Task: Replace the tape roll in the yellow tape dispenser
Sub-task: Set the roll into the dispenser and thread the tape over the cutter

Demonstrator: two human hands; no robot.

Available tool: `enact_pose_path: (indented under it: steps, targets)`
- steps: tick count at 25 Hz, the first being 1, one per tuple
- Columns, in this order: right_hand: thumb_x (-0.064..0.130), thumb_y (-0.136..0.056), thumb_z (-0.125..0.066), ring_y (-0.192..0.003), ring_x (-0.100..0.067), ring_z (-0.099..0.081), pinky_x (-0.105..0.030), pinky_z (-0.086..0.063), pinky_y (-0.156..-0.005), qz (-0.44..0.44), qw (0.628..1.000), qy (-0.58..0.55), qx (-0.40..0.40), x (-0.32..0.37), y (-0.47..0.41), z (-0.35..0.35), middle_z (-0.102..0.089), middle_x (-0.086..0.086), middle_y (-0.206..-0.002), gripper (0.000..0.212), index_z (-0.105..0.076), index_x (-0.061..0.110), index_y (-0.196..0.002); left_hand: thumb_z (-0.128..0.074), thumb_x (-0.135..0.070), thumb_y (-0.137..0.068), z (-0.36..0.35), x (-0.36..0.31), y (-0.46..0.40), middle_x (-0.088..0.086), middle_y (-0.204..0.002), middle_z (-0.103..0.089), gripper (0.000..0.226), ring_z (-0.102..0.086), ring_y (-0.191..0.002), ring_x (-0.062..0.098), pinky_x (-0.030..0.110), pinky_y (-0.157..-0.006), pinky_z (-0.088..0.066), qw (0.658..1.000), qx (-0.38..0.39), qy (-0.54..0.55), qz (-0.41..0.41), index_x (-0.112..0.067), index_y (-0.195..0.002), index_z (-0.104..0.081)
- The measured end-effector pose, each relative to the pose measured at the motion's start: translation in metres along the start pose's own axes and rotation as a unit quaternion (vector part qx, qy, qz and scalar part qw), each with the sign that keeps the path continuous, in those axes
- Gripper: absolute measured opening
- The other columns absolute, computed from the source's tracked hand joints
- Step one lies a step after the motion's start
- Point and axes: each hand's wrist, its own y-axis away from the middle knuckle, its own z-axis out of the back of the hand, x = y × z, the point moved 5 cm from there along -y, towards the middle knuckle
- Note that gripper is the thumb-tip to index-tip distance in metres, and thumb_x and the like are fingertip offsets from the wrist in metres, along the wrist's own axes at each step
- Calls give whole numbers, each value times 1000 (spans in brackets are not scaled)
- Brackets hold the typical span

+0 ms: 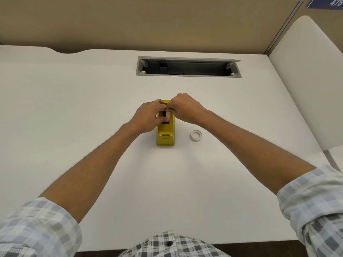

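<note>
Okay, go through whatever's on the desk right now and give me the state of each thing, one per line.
Yellow plastic tape dispenser: upright on the white desk, both hands at its top opening.
Small white tape ring: lying flat on the desk, right of the dispenser, untouched.
Left hand: gripping the dispenser's left side.
Right hand: fingers pinched at the top; what they hold cannot be told.
Grey recessed cable tray: open.
</note>
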Motion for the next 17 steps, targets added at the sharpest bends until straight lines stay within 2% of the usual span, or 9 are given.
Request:
enact_pose_path:
  steps: [4,9,14,17]
  targets:
    - [27,-101,-50,-81,-22,-66,-32,-54,-77,4,1000,-18,0,-4,4,1,-74,-8,-96,28,-72,11,-108,-64,-32,-88,0,1,0,-1,-123,-59,30,-58,-97,24,39,-80,-49,1000,3,5,-6,-27,-118,-65]
    - [29,-100,-52,-99,-22,-67,-32,-54,-83,67,997,35,-10,-3,10,2,-71,-5,-114,28,-69,15,-117,-65,-34,-88,-2,1,0,-1,-126,-59,36,-59,-101,24,41,-84,-51,1000,5,2,-1,-28,-123,-62]
    - [24,-99,-54,-100,-21,-67,-30,-52,-87,72,997,22,-24,-3,8,0,-71,-6,-115,26,-70,13,-117,-64,-35,-88,-3,4,-1,-1,-126,-59,37,-59,-100,24,39,-83,-50,1000,2,3,-1,-28,-124,-62]
    - [22,-98,-56,-98,-21,-66,-25,-49,-84,56,998,-4,-29,-8,9,0,-71,-7,-113,25,-70,12,-116,-65,-34,-87,-5,4,-1,-1,-125,-59,37,-60,-100,23,38,-82,-49,1000,1,6,-2,-28,-123,-62]
